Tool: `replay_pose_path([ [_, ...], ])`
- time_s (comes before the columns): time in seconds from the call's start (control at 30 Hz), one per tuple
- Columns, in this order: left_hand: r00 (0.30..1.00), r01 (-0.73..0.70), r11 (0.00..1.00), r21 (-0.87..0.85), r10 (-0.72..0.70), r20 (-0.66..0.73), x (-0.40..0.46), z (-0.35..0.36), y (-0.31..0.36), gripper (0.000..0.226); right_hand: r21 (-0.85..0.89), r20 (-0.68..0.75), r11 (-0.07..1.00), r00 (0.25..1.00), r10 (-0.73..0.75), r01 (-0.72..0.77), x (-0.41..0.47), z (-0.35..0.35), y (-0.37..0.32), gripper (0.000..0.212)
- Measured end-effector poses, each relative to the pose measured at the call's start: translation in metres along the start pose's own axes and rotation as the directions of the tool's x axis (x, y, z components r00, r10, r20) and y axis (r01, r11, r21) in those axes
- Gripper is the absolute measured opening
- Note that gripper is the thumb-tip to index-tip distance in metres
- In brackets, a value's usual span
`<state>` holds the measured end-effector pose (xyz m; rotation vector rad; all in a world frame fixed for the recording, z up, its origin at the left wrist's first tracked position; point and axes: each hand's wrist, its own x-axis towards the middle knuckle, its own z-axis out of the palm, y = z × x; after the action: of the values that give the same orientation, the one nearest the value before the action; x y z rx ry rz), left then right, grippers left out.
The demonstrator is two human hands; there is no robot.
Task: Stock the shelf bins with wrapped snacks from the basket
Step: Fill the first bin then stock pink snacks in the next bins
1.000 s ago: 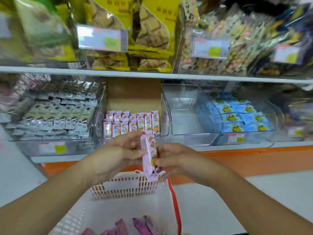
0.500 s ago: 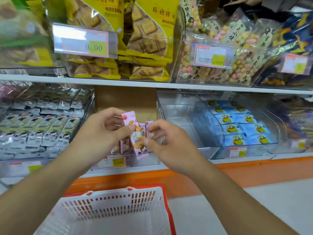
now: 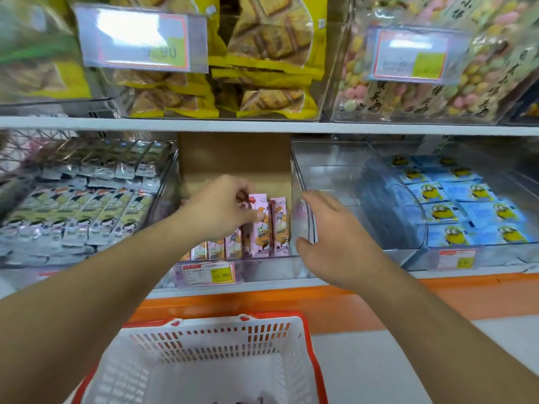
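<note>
Pinching a pink snack pack [image 3: 260, 221] upright with my left hand [image 3: 217, 209] in the middle bin [image 3: 303, 228] — right hand [image 3: 335, 237] open, empty, beside its clear wall.

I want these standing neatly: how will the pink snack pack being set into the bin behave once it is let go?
The pink snack pack looks light and slim, so it probably tips easily. Neighbouring packs likely prop it upright. Its glossy wrapper may slide from the left hand.

The pink wrapped snack [image 3: 260, 225], held between both hands a second ago, now stands in the clear bin [image 3: 303, 228], pinched by the left hand [image 3: 224, 209]; the right hand [image 3: 329, 237] has let go.
</note>
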<state>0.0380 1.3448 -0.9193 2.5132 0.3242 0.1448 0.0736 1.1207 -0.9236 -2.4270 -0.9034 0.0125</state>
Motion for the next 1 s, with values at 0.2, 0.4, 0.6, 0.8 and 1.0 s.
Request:
replay_pose_path([
  [0.2, 0.999, -0.032, 0.954, 0.298, 0.027, 0.019, 0.003, 0.017, -0.022, 0.034, 0.005, 0.007, 1.000, 1.000, 0.013, -0.013, -0.001, 0.003, 0.002, 0.054],
  [0.4, 1.000, 0.014, 0.916, 0.401, -0.003, -0.028, -0.002, 0.022, -0.021, 0.047, 0.007, 0.009, 1.000, 1.000, 0.015, -0.015, -0.001, 0.004, -0.001, 0.058],
  [0.6, 0.999, -0.020, 0.950, 0.312, 0.035, -0.042, -0.015, 0.023, -0.015, 0.041, 0.028, -0.009, 1.000, 1.000, -0.005, 0.005, -0.003, 0.003, 0.001, 0.054],
  [0.8, 0.969, -0.233, 0.967, -0.107, 0.221, -0.114, -0.075, 0.024, 0.015, 0.010, 0.168, -0.200, 0.985, 0.980, -0.016, 0.050, -0.025, -0.001, 0.002, 0.039],
  [1.0, 0.975, 0.038, 0.948, -0.315, 0.035, 0.221, -0.130, 0.086, -0.012, 0.012, 0.017, 0.132, 0.988, 0.980, 0.147, -0.151, -0.082, 0.048, 0.032, 0.007],
])
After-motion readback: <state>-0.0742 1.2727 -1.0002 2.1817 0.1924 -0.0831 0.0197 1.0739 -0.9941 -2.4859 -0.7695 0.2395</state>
